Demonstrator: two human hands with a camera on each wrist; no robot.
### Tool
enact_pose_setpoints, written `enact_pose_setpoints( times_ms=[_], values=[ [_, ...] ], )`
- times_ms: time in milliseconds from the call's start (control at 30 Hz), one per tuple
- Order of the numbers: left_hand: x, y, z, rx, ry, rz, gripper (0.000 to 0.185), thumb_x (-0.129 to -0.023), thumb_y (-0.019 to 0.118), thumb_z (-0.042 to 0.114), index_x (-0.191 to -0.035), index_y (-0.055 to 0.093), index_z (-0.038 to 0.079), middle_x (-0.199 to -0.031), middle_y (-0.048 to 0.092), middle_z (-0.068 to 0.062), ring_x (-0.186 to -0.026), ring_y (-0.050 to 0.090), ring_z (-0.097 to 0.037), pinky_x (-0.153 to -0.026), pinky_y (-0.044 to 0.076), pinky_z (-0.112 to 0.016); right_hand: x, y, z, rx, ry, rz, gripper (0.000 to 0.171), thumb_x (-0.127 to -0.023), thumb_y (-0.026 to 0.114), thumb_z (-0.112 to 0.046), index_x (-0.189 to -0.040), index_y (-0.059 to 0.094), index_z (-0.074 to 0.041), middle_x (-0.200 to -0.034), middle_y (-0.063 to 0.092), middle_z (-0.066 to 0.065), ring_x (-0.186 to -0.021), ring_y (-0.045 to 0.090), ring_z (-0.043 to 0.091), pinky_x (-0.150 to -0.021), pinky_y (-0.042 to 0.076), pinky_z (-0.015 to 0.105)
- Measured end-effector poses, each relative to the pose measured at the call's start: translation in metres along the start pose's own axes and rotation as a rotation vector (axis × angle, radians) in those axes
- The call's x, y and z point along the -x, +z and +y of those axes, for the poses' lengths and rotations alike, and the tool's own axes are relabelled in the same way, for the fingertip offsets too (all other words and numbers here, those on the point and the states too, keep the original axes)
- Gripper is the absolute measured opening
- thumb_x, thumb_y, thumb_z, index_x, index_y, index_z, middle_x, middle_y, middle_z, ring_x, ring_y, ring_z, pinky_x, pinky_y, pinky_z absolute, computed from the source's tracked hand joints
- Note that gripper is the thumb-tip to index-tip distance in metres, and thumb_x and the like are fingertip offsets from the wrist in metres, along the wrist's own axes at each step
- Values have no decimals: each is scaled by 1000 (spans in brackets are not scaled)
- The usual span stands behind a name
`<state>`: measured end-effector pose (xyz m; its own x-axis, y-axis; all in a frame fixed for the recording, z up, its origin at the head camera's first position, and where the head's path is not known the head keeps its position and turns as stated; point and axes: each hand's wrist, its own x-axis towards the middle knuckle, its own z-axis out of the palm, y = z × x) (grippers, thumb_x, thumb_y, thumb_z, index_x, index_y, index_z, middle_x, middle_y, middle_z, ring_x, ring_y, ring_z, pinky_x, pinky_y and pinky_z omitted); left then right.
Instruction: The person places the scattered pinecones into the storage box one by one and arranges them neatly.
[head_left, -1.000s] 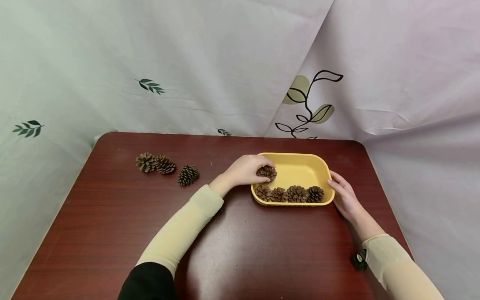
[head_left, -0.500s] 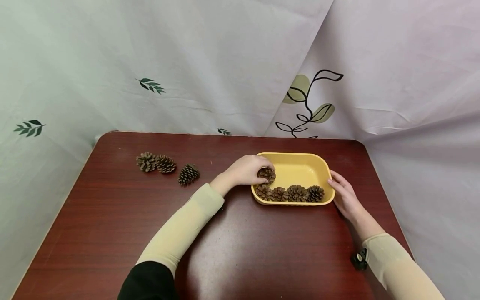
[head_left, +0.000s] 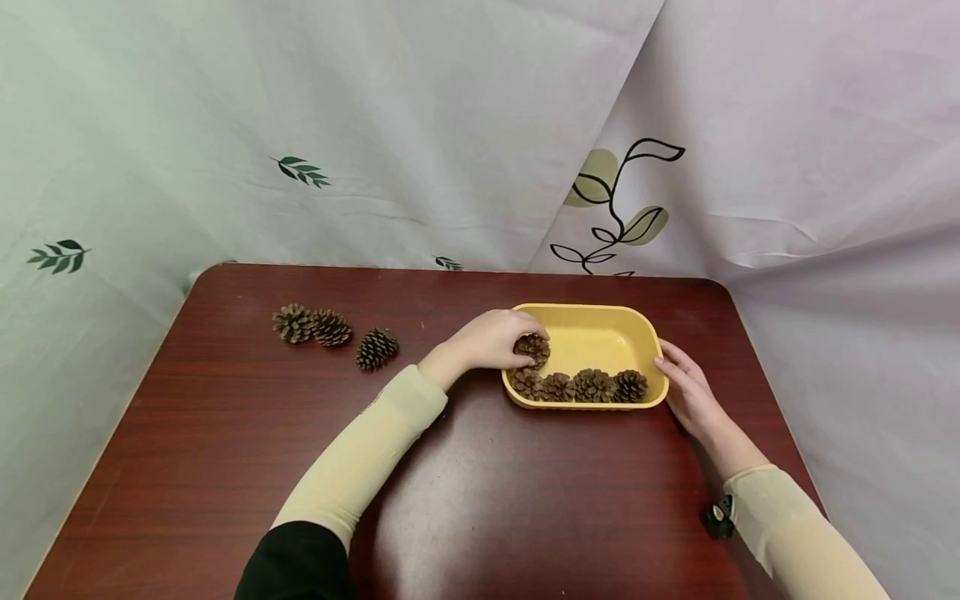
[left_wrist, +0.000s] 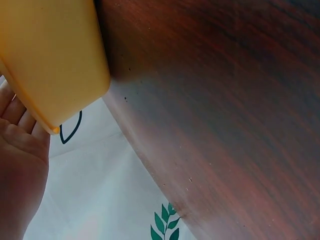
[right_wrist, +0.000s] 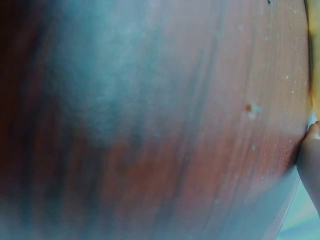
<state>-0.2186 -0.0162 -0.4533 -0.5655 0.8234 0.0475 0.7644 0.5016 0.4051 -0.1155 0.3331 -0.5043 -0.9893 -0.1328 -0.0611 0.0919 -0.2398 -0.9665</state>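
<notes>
A yellow tray (head_left: 609, 320) stands on the dark red table (head_left: 465, 500), right of centre. Along its near wall lies a row of several pine cones (head_left: 579, 387). My left hand (head_left: 491, 340) reaches over the tray's left rim and grips another pine cone (head_left: 532, 347) just inside the left end. My right hand (head_left: 686, 390) rests with straight fingers against the tray's right wall. The left wrist view shows the tray's yellow outer wall (left_wrist: 50, 55) and my palm (left_wrist: 20, 165) beside it. The right wrist view shows blurred table wood and a fingertip (right_wrist: 311, 155).
Three more pine cones (head_left: 330, 330) lie on the table at the far left. A small black object (head_left: 718, 518) sits by my right sleeve near the table's right edge. White printed cloth (head_left: 450, 125) hangs behind and beside the table.
My left hand has lowered the pine cone slightly into the tray's left end. The right hand has not moved.
</notes>
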Motion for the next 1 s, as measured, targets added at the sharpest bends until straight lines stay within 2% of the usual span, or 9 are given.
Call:
enact_pose_setpoints(
  times_ms=[500, 867, 1000],
  values=[
    [2, -5, 1, -2, -12, 0, 44, -93, 82, 27, -133, 73, 13, -138, 72, -4, -134, 66, -20, -117, 51, -34, -2, 1, 0, -29, -10, -8, 38, -112, 40, -1, -133, 65, -21, -118, 74, -7, -102, 72, 5, -86, 60, 18],
    [14, -20, -1, -10, -31, 77, 43, -95, 80, 28, -135, 72, 14, -141, 71, -3, -137, 64, -21, -121, 48, -37, -1, 1, 0, -27, -8, -8, 38, -112, 40, -2, -134, 65, -21, -118, 74, -7, -101, 72, 4, -85, 60, 18],
    [23, -28, -3, -17, -32, 113, 40, -96, 80, 25, -133, 73, 13, -138, 72, -4, -133, 66, -22, -118, 51, -38, 0, 1, 1, -26, -14, -8, 38, -112, 40, -2, -133, 65, -21, -118, 74, -7, -102, 71, 4, -86, 59, 18]
  ],
)
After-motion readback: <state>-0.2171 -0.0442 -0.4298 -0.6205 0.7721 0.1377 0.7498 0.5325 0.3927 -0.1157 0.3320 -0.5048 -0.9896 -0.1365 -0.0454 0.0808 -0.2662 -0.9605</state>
